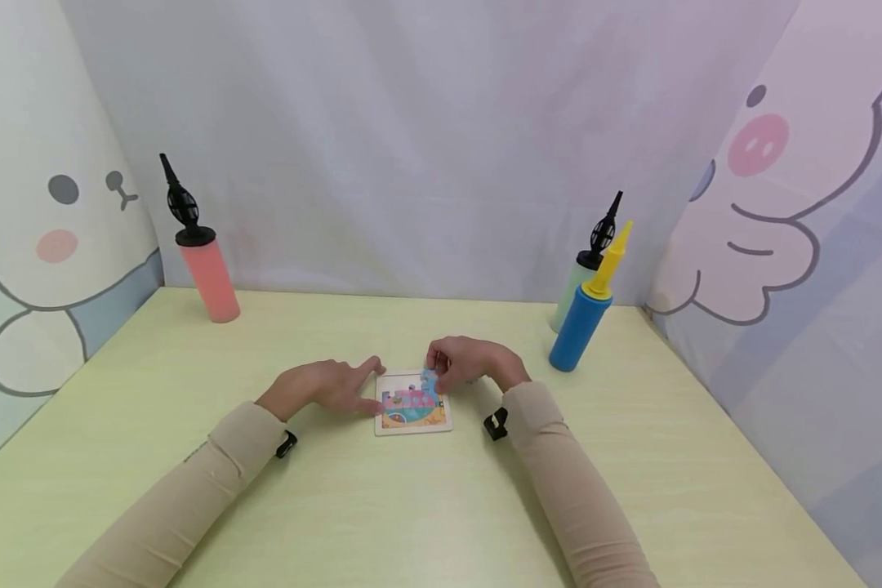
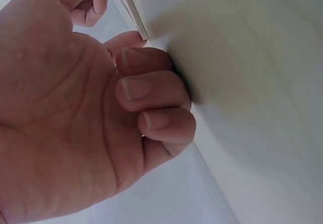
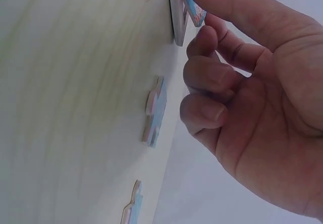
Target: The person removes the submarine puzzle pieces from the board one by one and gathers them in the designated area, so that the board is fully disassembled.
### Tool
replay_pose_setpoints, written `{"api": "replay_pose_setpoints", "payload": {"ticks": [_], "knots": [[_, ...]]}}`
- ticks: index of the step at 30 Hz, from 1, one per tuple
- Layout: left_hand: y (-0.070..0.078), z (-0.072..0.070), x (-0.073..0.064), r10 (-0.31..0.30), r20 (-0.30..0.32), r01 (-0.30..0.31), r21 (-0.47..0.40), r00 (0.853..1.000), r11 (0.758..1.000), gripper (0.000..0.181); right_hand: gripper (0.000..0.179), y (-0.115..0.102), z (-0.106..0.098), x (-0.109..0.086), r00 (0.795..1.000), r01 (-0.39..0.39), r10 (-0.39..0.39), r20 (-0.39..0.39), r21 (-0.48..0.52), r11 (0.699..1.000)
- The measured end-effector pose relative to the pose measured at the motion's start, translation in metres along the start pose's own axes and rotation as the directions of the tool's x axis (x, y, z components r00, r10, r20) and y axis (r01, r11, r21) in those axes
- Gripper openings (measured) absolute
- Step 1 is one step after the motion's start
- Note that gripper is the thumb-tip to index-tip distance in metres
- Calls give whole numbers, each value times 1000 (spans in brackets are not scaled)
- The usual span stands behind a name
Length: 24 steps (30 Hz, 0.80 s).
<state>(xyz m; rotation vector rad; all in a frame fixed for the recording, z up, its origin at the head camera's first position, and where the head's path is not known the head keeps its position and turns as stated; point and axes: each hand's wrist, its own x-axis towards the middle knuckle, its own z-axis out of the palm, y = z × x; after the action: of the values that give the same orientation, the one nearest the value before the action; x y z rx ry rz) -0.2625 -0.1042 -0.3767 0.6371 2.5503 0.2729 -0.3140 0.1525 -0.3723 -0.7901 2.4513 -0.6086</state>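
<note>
A small jigsaw puzzle board [image 1: 414,431] with a pale rim lies on the table between both hands. Its lower part shows a colourful picture; the upper left is pale. My left hand [image 1: 334,386] touches the board's left side with spread thumb and forefinger, its other fingers bent in the left wrist view. At the upper right of the board, my right hand [image 1: 478,359] pinches a blue puzzle piece [image 3: 195,11], tilted against the board in the right wrist view. Two loose puzzle pieces, one nearer [image 3: 157,110] and one farther off [image 3: 132,204], lie on the table beside that hand.
A pink balloon pump [image 1: 211,278] stands at the back left. To the right are a blue pump with a yellow nozzle [image 1: 581,327] and a pale green pump [image 1: 567,292] behind it. Curtain-like walls with cartoon animals enclose the table [image 1: 412,514].
</note>
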Motion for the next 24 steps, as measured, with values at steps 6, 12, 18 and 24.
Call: {"api": "replay_pose_setpoints", "payload": {"ticks": [6, 12, 18, 24], "knots": [[-2, 1, 0, 3, 1, -3, -4, 1000, 1000, 65, 27, -2, -1, -1, 1000, -2, 1, -18, -32, 999], [-2, 3, -1, -5, 2, 5, -2, 1000, 1000, 65, 17, -2, -3, -1, 998, 63, -64, -27, -16, 998], [-1, 2, -1, -4, -4, 4, 8, 1000, 1000, 65, 5, 1, -13, -7, 986, 158, -158, -55, 0, 987], [-2, 1, -1, 8, -9, -8, 6, 1000, 1000, 63, 4, 8, -28, -24, 983, 162, -156, -99, 62, 985]]}}
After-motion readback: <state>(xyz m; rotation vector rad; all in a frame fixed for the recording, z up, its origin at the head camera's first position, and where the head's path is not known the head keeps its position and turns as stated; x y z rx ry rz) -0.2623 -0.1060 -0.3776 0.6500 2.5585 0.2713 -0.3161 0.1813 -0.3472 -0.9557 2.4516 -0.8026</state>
